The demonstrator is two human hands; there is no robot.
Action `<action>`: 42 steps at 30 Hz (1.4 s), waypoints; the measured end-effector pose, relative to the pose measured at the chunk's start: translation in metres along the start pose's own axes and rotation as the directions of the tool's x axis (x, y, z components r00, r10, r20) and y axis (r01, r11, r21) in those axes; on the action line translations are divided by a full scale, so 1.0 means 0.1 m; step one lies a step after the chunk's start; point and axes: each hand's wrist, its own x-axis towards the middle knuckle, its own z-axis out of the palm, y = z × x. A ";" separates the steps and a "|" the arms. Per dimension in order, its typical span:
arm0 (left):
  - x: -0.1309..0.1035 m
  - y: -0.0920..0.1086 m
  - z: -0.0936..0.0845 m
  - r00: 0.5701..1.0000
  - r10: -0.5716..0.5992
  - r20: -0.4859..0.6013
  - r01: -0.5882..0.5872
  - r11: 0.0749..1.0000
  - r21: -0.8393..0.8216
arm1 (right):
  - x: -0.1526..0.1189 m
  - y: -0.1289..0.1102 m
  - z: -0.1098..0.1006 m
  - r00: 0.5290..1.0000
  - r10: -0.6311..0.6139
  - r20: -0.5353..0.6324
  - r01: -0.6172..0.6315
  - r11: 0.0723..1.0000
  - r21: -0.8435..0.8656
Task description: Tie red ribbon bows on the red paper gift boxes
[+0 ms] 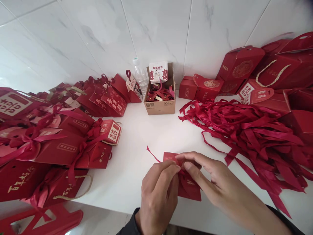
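A small red box (189, 189) with gold print lies near the table's front edge, between my hands. My left hand (160, 189) is closed in a pinch over a red ribbon (153, 154), whose loose end sticks out to the upper left of the fingers. My right hand (207, 176) reaches over the box from the right, its thumb and fingers bent together at the ribbon near the left fingertips. The fingers hide the spot where the ribbon crosses the box.
Finished-looking red boxes with bows (58, 147) pile up at left. A cardboard box (160, 107) of ribbon pieces and a clear bottle (140, 76) stand by the wall. Loose red ribbons (244, 130) heap at right, with larger red boxes (242, 63) behind.
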 end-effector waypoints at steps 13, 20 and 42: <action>0.00 0.04 0.01 0.991 0.066 -0.115 -0.049 0.988 0.146 | -0.01 -0.08 -0.04 0.998 0.032 0.047 -0.029 0.998 -0.058; -0.11 0.11 -0.08 0.991 0.133 -0.004 -0.132 0.986 0.103 | -0.02 -0.02 -0.04 0.997 0.005 -0.074 -0.018 0.985 -0.169; 0.15 0.11 -0.25 0.868 -0.396 0.300 0.389 0.917 0.085 | -0.02 0.05 -0.04 0.994 0.005 -0.108 -0.017 0.993 -0.114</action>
